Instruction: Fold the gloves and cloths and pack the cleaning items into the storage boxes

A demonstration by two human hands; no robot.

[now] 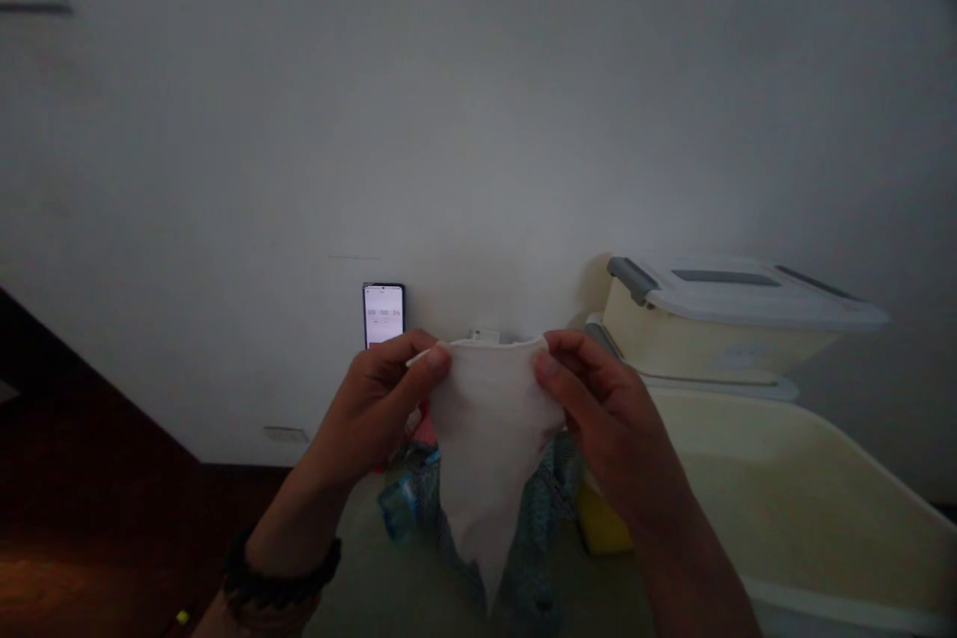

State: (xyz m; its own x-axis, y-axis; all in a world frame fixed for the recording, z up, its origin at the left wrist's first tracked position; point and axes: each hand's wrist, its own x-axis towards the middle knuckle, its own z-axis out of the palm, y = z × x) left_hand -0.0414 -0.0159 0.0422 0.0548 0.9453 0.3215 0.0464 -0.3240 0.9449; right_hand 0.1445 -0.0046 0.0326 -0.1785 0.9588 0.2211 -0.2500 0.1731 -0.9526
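Observation:
I hold up a white cloth garment (489,439) in front of me; it hangs down to a narrow point. My left hand (374,409) pinches its top left corner and my right hand (598,409) pinches its top right corner, so the top edge is stretched between them. A dark beaded bracelet (276,578) circles my left wrist. Below the cloth lies a pile of other clothes (419,493), blue-green patterned and reddish, partly hidden behind the cloth.
A phone (384,315) with a lit timer screen stands against the white wall. A cream storage bin with a white lid (718,314) sits at right, a cream tub rim (822,439) before it. A yellow object (602,523) lies near the clothes. Dark floor at left.

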